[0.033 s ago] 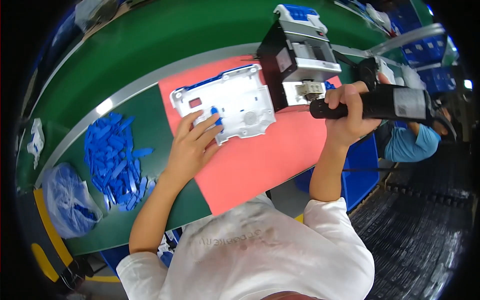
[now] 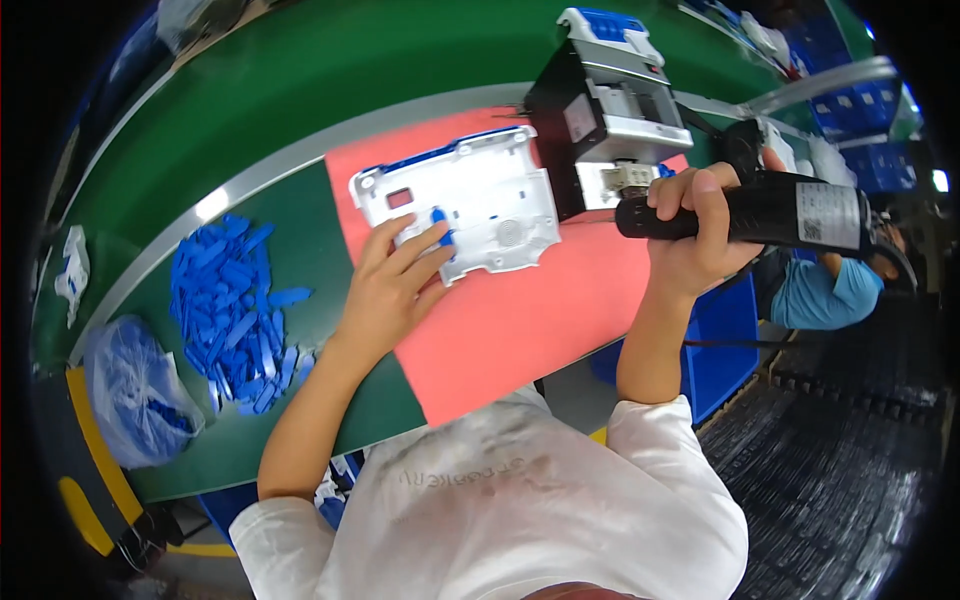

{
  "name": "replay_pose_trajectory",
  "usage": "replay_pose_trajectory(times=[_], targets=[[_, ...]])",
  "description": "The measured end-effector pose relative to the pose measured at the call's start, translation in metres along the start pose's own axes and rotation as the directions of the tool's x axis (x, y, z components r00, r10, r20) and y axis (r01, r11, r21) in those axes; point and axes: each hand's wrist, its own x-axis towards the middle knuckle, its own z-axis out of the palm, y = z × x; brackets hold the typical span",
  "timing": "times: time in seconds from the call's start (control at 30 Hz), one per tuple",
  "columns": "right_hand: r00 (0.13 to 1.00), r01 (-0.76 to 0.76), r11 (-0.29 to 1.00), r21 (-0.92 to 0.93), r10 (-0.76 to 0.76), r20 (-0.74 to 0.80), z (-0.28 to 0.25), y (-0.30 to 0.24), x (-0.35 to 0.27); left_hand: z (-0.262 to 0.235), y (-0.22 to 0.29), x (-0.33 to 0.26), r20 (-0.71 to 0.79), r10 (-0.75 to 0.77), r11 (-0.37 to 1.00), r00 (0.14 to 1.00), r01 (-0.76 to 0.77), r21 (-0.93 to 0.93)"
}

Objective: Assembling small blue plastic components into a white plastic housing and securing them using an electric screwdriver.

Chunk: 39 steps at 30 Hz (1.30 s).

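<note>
My right hand (image 2: 700, 220) is wrapped round a black electric screwdriver (image 2: 785, 208), held nearly level with its front end to the left. That end is close to the metal fitting (image 2: 626, 177) at the front of a black box-shaped screw feeder (image 2: 562, 120). My left hand (image 2: 388, 290) rests with fingers apart on the lower left part of a white plastic housing (image 2: 490, 185) edged in blue. Two of its fingertips touch or lie beside a small blue strip (image 2: 440, 222) on the housing. The housing's ribbed inner side faces up.
The housing lies on a pink mat (image 2: 520, 320) over a green table. To the left are a pile of blue strips (image 2: 225, 300) and a clear plastic bag (image 2: 135, 390) of blue pieces. A blue-and-white part (image 2: 605, 28) stands behind the feeder. A person in blue (image 2: 825, 290) is at the right.
The view has shifted slightly, so the table things sit a little further right. Both hands keep their places on the housing and the screwdriver.
</note>
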Motion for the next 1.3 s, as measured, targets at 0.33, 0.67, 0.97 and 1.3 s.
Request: replay_pose_trajectory(times=[0.33, 0.67, 0.97, 1.3], targets=[[0.976, -0.067, 0.998, 0.015, 0.062, 0.21, 0.091, 0.055, -0.043, 0.002, -0.003, -0.003, -0.05, -0.022, 0.999, 0.999, 0.019, -0.046], [0.986, -0.053, 0.998, 0.039, 0.046, 0.16, 0.106, 0.069, -0.05, 0.001, -0.004, -0.003, -0.08, -0.021, 0.997, 0.997, 0.015, -0.08], [0.987, -0.074, 0.997, 0.036, 0.068, 0.147, 0.103, 0.076, -0.053, 0.003, -0.002, -0.002, -0.084, -0.022, 0.998, 0.996, 0.017, -0.062], [0.961, -0.037, 0.991, -0.127, 0.07, 0.268, 0.108, 0.077, -0.058, 0.005, -0.004, -0.004, -0.107, -0.038, 0.997, 0.994, 0.03, -0.076]])
